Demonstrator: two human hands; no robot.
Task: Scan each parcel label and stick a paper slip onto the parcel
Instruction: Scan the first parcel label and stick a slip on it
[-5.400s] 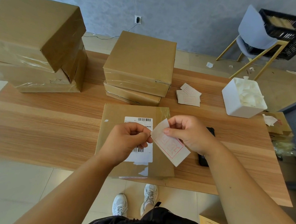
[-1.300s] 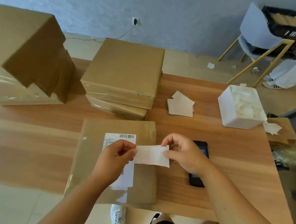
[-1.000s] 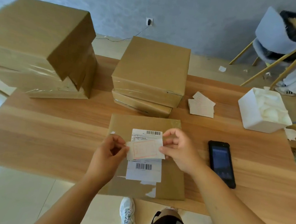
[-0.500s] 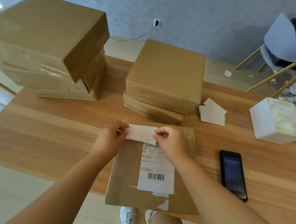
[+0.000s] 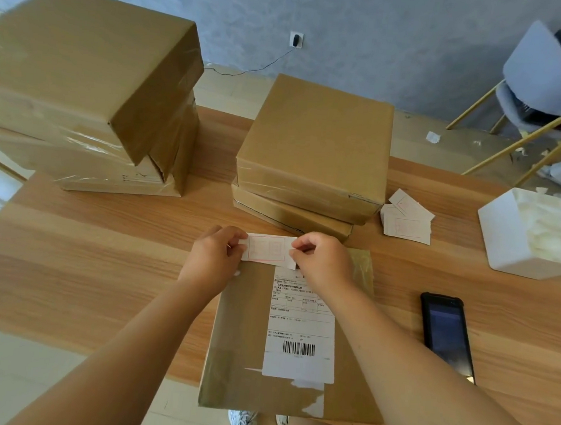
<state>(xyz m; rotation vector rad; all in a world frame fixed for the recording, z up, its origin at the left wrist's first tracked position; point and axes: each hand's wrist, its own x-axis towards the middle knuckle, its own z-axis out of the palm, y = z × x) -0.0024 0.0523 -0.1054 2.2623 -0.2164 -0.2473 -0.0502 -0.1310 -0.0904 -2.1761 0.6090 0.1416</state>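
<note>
A flat brown parcel (image 5: 241, 348) lies at the table's near edge, overhanging it, with a white barcode label (image 5: 301, 325) on top. At the parcel's far edge a white paper slip (image 5: 268, 248) with red print lies flat. My left hand (image 5: 214, 257) pinches the slip's left end. My right hand (image 5: 322, 262) pinches its right end. A black handheld scanner (image 5: 447, 334) lies screen up on the table to the right of the parcel.
Two stacked boxes (image 5: 312, 155) stand just beyond the parcel, and a taller stack (image 5: 89, 92) at far left. Loose slips (image 5: 407, 216) lie right of the middle stack. A white bin (image 5: 514, 239) of crumpled backing paper sits at the right edge. A chair (image 5: 536, 83) stands behind.
Both hands carried the slip from above the label's middle to the parcel's far edge and lowered it there. Over the last half second they hardly moved.
</note>
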